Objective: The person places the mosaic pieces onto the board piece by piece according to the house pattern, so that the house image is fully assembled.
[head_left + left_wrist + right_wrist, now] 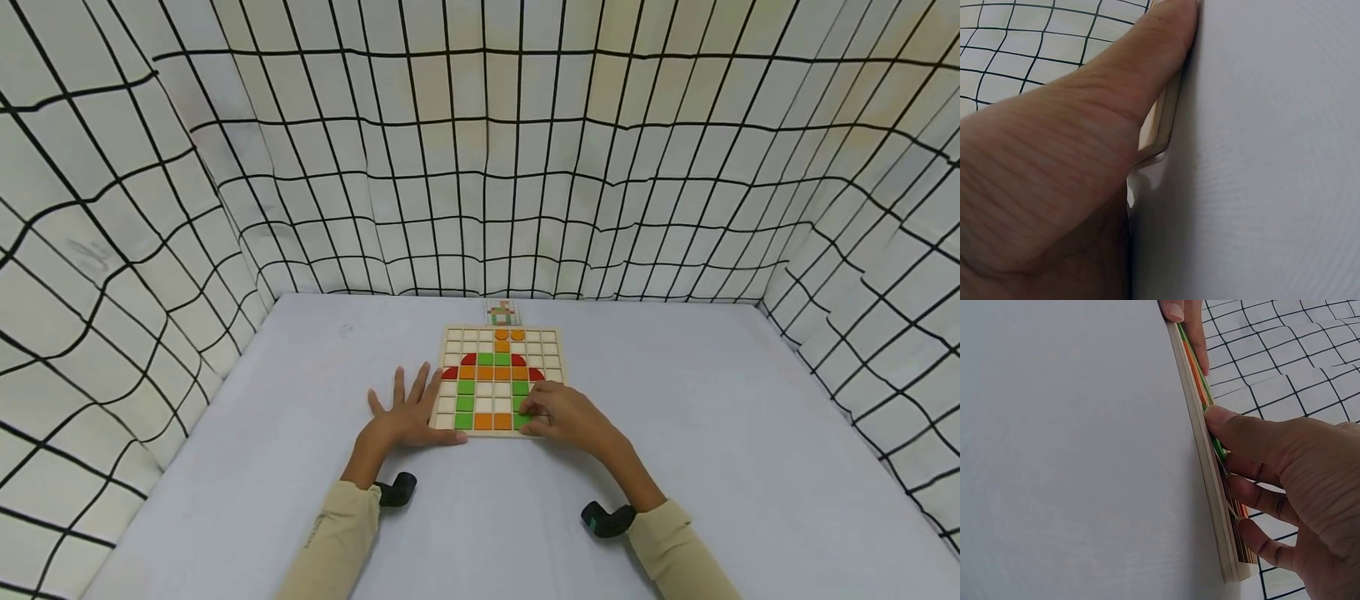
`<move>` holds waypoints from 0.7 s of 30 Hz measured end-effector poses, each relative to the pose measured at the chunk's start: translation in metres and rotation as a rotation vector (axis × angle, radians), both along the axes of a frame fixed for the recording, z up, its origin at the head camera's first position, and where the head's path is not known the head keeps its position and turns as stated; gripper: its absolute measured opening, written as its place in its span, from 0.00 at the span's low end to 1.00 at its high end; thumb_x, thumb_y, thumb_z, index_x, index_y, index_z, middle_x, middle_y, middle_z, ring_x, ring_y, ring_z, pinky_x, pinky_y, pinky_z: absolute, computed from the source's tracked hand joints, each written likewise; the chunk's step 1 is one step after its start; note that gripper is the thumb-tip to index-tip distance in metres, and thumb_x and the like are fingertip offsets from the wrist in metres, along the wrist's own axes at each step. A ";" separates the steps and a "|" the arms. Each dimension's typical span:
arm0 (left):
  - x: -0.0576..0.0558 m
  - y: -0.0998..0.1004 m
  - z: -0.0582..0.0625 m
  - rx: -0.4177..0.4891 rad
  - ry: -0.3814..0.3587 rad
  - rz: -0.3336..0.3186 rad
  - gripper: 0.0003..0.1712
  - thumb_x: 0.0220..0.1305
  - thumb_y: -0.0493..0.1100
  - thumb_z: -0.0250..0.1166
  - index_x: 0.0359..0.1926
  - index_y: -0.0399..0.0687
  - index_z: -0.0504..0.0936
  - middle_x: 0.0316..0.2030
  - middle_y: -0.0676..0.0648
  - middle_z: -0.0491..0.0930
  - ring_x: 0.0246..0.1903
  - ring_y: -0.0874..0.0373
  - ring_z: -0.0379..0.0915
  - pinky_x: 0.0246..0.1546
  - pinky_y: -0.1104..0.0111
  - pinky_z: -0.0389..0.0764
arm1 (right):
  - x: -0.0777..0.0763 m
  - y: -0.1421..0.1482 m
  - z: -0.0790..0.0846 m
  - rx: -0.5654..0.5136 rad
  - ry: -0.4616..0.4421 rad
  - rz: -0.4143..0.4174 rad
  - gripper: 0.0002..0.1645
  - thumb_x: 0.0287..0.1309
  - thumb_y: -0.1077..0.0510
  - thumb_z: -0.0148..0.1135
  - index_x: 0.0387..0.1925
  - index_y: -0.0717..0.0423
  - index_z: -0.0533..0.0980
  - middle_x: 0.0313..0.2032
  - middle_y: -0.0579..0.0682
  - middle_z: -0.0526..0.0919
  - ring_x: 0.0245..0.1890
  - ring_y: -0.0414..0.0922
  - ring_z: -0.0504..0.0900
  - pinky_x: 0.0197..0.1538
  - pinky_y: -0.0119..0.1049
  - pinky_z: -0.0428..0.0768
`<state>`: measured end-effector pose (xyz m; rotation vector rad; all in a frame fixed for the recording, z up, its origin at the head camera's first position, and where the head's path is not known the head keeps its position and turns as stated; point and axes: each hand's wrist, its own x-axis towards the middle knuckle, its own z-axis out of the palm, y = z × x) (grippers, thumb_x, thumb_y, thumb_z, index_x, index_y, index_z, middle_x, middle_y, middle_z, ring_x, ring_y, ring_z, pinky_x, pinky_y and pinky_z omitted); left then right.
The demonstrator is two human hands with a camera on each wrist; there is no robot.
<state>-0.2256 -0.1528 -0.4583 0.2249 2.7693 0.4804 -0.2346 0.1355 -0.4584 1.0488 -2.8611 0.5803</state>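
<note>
A square wooden grid board [551, 350] lies on the table, with green, orange and red pieces set in its cells. My left hand [405, 421] is spread at the board's lower left corner, its thumb along the front edge and its fingers by the left side. Over the lower right part of the board, my right hand [562, 417] has curled fingers and pinches a green square tile [520, 422] in the bottom row. In the right wrist view its thumb [1219, 415] touches the green at the board's edge, and the other fingertips rest farther along the board.
A small pattern card [503, 312] lies just behind the board. White cloth covers the table [300, 350]. Walls hung with black netting [480, 175] stand at the back and both sides. A black wrist camera [607, 521] sits at each cuff.
</note>
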 end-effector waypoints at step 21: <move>0.003 0.003 0.000 0.004 -0.008 -0.005 0.70 0.48 0.76 0.65 0.78 0.53 0.37 0.78 0.43 0.28 0.74 0.34 0.13 0.60 0.26 0.25 | 0.003 0.003 0.000 -0.026 -0.070 -0.028 0.16 0.54 0.45 0.71 0.41 0.48 0.83 0.36 0.38 0.79 0.35 0.35 0.73 0.42 0.31 0.78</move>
